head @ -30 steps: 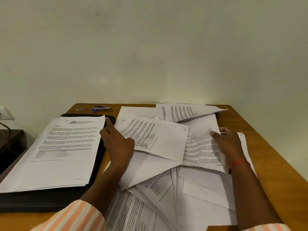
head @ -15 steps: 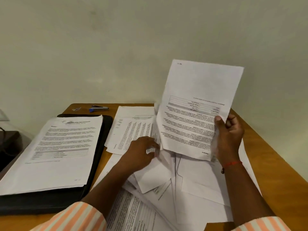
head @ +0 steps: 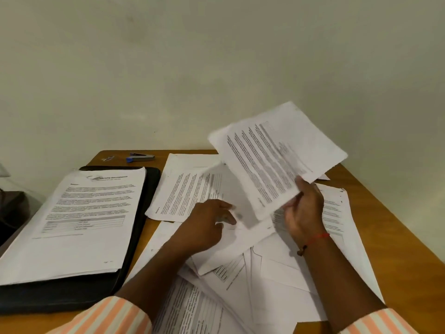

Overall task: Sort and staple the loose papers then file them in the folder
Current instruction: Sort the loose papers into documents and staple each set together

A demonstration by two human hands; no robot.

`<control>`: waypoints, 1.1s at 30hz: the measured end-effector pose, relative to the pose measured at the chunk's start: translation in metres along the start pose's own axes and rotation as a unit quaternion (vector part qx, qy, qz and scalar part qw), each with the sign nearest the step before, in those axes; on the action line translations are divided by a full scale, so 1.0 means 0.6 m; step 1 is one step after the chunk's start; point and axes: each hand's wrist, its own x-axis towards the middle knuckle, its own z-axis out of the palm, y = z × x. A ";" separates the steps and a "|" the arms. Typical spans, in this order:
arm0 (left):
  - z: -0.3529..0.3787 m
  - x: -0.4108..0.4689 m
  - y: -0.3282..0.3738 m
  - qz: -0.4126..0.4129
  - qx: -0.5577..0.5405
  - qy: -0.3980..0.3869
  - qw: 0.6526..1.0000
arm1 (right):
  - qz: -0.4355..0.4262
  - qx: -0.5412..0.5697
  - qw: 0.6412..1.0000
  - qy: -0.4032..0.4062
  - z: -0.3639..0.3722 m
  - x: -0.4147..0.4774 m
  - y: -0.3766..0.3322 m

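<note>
My right hand point(head: 304, 208) grips a printed sheet point(head: 277, 155) by its lower edge and holds it tilted above the table. My left hand point(head: 207, 225) rests with loosely bent fingers on the heap of loose papers point(head: 240, 273) spread over the table's middle and right; whether it pinches a sheet I cannot tell. A black folder point(head: 142, 213) lies at the left with a neat stack of printed pages point(head: 79, 220) on top. A blue and grey stapler point(head: 140, 157) lies at the table's back edge.
The wooden table point(head: 397, 232) stands against a plain pale wall, and its right edge runs close to the papers. Small metal bits point(head: 107, 158) lie left of the stapler. A dark object point(head: 12, 210) sits beyond the table's left side.
My right hand lifted a sheet off the pile, then turned and lowered it to a tilt. My left hand moved right across the heap.
</note>
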 end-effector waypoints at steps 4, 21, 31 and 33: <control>-0.010 0.009 0.007 -0.125 -0.183 0.111 0.969 | 0.084 -0.243 0.961 -0.099 0.012 -0.023 0.036; -0.044 0.006 0.019 -0.244 -0.420 0.400 0.777 | -0.037 -0.597 0.788 -0.149 0.010 -0.032 0.022; -0.016 0.009 -0.004 -0.087 -0.072 0.214 0.970 | 0.102 -0.790 0.573 0.191 -0.098 0.049 -0.070; -0.002 0.016 -0.017 -0.056 0.010 0.080 0.995 | 0.098 -0.788 0.579 0.186 -0.101 0.052 -0.070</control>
